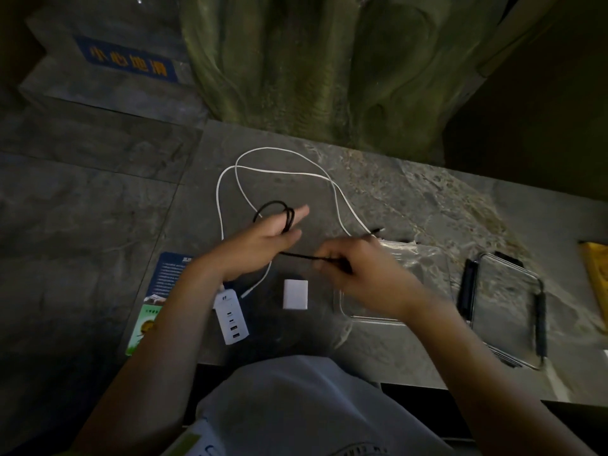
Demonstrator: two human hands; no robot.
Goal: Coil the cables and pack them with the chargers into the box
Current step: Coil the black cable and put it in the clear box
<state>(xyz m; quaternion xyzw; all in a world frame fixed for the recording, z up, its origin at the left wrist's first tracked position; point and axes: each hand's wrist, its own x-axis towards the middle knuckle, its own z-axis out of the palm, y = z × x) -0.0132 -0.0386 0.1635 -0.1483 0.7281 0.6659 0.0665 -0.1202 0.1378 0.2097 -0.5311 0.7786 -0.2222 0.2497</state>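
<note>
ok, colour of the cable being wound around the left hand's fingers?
Black cable, seen in the head view.

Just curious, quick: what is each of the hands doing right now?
Left hand: black cable looped around its fingers.
Right hand: closed, pinching the same black cable.

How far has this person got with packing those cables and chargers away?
Nothing is packed yet: the clear box looks empty, its lid beside it. The left hand has black cable looped over its fingers; the right hand feeds it. The white cable lies uncoiled; both chargers wait.
</note>
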